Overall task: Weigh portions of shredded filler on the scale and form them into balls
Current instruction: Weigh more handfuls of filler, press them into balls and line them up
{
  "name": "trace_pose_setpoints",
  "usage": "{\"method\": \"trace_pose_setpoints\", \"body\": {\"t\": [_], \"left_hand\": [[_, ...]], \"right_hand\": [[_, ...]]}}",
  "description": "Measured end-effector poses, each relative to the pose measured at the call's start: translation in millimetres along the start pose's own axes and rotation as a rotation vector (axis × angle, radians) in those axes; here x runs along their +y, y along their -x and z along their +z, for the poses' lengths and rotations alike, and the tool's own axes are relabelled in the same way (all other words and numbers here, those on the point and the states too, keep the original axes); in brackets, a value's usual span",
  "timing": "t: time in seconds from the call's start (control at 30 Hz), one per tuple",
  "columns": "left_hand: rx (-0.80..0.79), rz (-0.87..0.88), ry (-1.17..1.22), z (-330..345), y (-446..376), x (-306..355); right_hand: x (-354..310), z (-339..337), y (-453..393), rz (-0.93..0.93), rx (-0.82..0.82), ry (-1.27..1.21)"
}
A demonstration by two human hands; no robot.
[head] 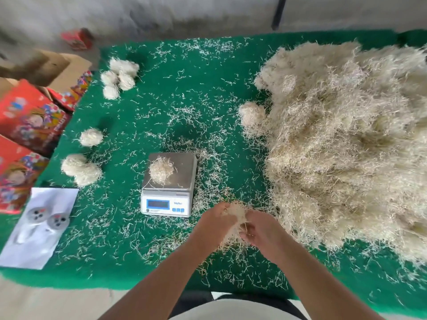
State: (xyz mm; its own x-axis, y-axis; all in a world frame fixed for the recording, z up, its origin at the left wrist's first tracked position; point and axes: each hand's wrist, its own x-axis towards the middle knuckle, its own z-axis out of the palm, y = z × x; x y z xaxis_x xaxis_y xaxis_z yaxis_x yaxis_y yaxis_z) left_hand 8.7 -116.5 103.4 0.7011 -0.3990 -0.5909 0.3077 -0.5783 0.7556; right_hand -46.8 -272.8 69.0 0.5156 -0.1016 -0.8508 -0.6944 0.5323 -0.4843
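Finished balls (81,169) are sitting far left, one loose clump (161,172) is resting on the scale (166,197). Left hand (213,224) and right hand (260,229) are both curling round a wad (234,215) (just in front of the scale), big pile (346,139) lying right.

Scale (169,184) stands left; filler heap (346,139) blocks right.

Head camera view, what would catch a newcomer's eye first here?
The huge pale filler heap fills the right side of the green table. At centre, a scale carries one loose clump. Near the front edge, the left hand and right hand grip another tuft.
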Motion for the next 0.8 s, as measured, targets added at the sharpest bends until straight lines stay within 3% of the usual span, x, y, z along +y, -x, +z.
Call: {"method": "trace_pose_setpoints", "body": {"t": [0.2,0.33,0.47,0.67,0.8], "left_hand": [[0.080,0.103,-0.128,-26,20,-21],[0.007,0.084,-0.185,-40,37,-23],[0.005,-0.008,-0.013,-49,50,-17],[0.132,0.038,0.032,-88,62,-23],[0.142,0.022,0.093,-103,59,-34]], "right_hand": [[2,17,20,-0.193,-0.018,0.086],[-3,22,25,-0.317,0.110,0.200],[-7,28,22,-0.397,0.274,0.288],[-20,-28,7,-0.423,0.722,0.310],[-24,-42,7,-0.430,0.730,0.457]]}}
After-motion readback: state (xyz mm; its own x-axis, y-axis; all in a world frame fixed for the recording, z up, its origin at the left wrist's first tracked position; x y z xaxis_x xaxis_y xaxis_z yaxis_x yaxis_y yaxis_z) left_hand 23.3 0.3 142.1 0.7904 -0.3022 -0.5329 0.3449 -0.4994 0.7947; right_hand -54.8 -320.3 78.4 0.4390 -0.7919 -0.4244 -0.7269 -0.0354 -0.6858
